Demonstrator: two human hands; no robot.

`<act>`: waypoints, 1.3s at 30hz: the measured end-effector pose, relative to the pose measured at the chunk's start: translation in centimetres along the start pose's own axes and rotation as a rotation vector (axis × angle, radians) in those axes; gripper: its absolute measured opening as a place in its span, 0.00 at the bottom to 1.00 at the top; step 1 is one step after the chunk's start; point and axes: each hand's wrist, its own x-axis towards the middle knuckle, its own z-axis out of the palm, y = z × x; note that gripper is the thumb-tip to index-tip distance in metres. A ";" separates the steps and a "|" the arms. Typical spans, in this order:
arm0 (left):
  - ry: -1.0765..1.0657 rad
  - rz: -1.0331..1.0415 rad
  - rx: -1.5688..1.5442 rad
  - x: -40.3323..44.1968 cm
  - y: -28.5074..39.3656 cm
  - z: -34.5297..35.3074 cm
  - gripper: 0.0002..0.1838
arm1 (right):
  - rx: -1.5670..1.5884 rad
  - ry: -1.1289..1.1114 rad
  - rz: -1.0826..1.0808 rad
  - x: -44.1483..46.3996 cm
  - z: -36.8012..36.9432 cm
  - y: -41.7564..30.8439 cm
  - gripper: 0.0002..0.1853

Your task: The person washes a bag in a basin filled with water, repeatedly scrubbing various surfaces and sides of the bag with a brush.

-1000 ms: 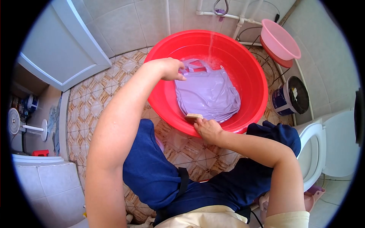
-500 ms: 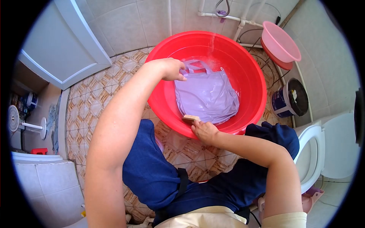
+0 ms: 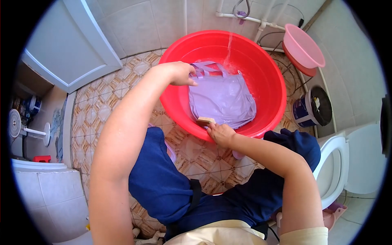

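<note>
A wet purple bag (image 3: 222, 98) with handles lies in a large red basin (image 3: 267, 77). My left hand (image 3: 182, 74) is at the bag's upper left corner, its fingers closed on the purple fabric near the handles. With my right hand (image 3: 221, 134) I hold a light-coloured brush (image 3: 205, 121) at the bag's lower left edge, by the near rim. A thin stream of water (image 3: 229, 49) falls into the far part of the basin.
Pink and red basins (image 3: 304, 47) sit on a rack at the right, above a bucket (image 3: 306, 110). A toilet (image 3: 335, 167) stands at the lower right. White pipes (image 3: 241, 17) run along the far wall. A door (image 3: 69, 45) is at the upper left.
The view has shifted slightly. My right hand and the brush have moved a little left along the near edge of the bag. My left hand stays by the handles.
</note>
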 end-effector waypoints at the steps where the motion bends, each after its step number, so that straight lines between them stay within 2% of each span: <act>1: -0.006 -0.002 0.005 -0.1 0.0 0.0 0.31 | 0.007 0.006 0.008 0.2 0.0 0.1 0.17; 5: -0.020 -0.001 -0.001 0.0 0.2 0.0 0.31 | 0.000 0.019 0.000 0.6 -0.6 0.4 0.13; 12: -0.003 -0.012 -0.021 0.1 -0.2 0.1 0.31 | -0.019 0.029 -0.034 1.1 -0.8 0.7 0.13; 17: 0.025 0.006 -0.043 0.5 -0.2 0.0 0.30 | -0.052 -0.018 -0.014 1.7 -2.9 0.3 0.15; 24: 0.036 0.023 -0.036 0.4 0.5 0.0 0.31 | -0.054 -0.010 0.020 3.5 -2.0 0.5 0.16; 27: 0.004 -0.017 -0.026 0.5 0.2 0.2 0.31 | -0.028 -0.041 0.024 2.5 -4.9 0.4 0.20; 29: 0.013 0.006 0.010 0.4 0.0 0.4 0.31 | 0.278 0.016 0.190 2.4 -6.2 0.7 0.23; 32: -0.016 0.010 -0.006 -0.5 0.6 0.2 0.31 | 0.411 0.111 0.285 2.1 -6.5 0.9 0.21; 39: -0.013 0.033 -0.077 -1.7 0.6 0.7 0.30 | 0.351 0.059 0.359 0.1 -4.0 3.2 0.15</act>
